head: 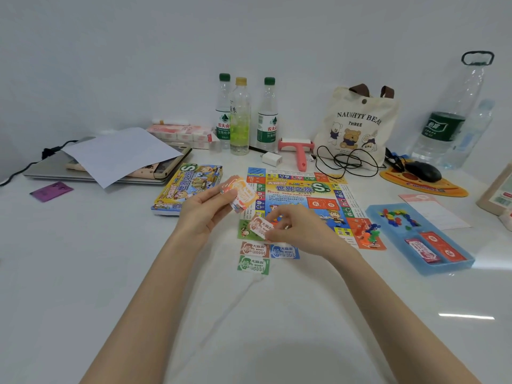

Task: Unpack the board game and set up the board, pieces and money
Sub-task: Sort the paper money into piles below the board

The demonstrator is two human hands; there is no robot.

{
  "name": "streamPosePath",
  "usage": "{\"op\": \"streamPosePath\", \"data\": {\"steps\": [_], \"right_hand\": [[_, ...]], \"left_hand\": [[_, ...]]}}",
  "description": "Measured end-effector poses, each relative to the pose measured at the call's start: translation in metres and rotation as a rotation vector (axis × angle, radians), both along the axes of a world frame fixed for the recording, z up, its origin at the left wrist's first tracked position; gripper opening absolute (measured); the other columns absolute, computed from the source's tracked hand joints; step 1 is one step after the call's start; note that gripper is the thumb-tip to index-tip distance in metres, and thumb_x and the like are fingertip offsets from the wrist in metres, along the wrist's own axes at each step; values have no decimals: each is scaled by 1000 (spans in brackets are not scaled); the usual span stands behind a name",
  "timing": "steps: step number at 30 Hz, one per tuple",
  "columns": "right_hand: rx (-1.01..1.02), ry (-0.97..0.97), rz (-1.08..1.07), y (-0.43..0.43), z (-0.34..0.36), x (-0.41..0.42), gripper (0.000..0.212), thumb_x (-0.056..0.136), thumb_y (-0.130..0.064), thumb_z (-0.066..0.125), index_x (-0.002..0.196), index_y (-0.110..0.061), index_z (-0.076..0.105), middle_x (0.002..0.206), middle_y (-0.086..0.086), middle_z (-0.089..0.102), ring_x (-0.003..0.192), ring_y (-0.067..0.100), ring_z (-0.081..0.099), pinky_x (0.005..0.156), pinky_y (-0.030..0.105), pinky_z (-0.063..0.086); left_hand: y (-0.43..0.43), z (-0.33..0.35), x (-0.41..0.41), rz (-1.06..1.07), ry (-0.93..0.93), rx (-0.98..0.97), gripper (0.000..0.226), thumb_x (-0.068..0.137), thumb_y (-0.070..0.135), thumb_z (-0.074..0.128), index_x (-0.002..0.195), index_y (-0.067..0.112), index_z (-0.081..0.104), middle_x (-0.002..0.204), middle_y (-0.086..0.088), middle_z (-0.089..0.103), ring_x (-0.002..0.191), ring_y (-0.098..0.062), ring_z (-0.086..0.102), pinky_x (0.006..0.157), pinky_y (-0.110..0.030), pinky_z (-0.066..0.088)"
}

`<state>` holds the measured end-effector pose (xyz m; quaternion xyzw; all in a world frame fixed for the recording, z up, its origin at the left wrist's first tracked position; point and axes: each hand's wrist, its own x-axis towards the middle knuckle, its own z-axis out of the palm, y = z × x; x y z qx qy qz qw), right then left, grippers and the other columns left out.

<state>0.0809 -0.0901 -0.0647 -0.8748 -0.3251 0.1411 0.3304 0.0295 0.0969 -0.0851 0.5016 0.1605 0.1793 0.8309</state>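
White tabletop held the unfolded board (pixel 302 195), three money piles laid just below it, seemingly sorted by colour. Her left hand (pixel 206 209) gripped the remaining stack of notes (pixel 240 194); the right hand (pixel 288 225) pinched one red note (pixel 260 226), poised above the red pile (pixel 254 249).

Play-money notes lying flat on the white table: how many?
3: a red-brown note just below the board, a blue note right beside it, a green note nearest the camera. Each may hide more underneath.
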Motion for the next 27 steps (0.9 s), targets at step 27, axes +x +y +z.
{"op": "streamPosePath", "data": {"steps": [27], "right_hand": [[-17,-54,-69,12,-26,0,7,80,-21,75,81,-25,69,72,-6,73,77,5,68,77,29,54]], "left_hand": [[-1,-2,0,-15,-2,45,26,83,1,68,108,7,67,87,-2,76,77,-8,71,65,-15,55]]}}
